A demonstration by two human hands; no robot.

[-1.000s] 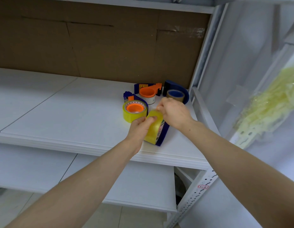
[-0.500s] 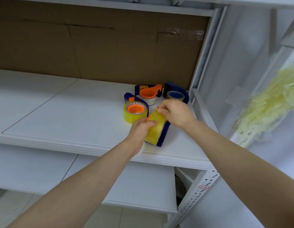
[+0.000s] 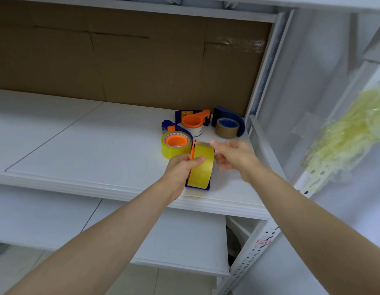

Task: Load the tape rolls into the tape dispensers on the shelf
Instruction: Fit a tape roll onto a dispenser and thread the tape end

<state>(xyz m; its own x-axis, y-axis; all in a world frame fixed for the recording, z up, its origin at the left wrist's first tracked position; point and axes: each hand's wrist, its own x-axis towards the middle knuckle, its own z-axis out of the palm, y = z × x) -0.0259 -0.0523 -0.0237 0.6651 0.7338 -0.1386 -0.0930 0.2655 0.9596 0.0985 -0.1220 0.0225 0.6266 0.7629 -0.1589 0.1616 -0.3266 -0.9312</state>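
A yellow tape roll (image 3: 201,167) stands on edge in a blue and orange dispenser (image 3: 207,186) near the shelf's front edge. My left hand (image 3: 180,169) grips the roll and dispenser from the left, thumb across the tape. Just right of the roll hovers my right hand (image 3: 233,156), fingers loose, holding nothing. Behind lie a dispenser with a yellow roll on an orange hub (image 3: 176,143), a dispenser with an orange hub and a white roll (image 3: 193,124), and a blue dispenser holding a brown roll (image 3: 226,128).
The white shelf (image 3: 89,145) stretches left, backed by brown cardboard (image 3: 121,60). A white upright post (image 3: 261,81) bounds the right side. A lower shelf (image 3: 57,220) sits beneath. Pale yellow crumpled tape (image 3: 350,133) hangs at the right.
My right hand has let go of the top of the yellow roll and drawn back to the right. The left hand keeps its grip and has turned the roll more upright.
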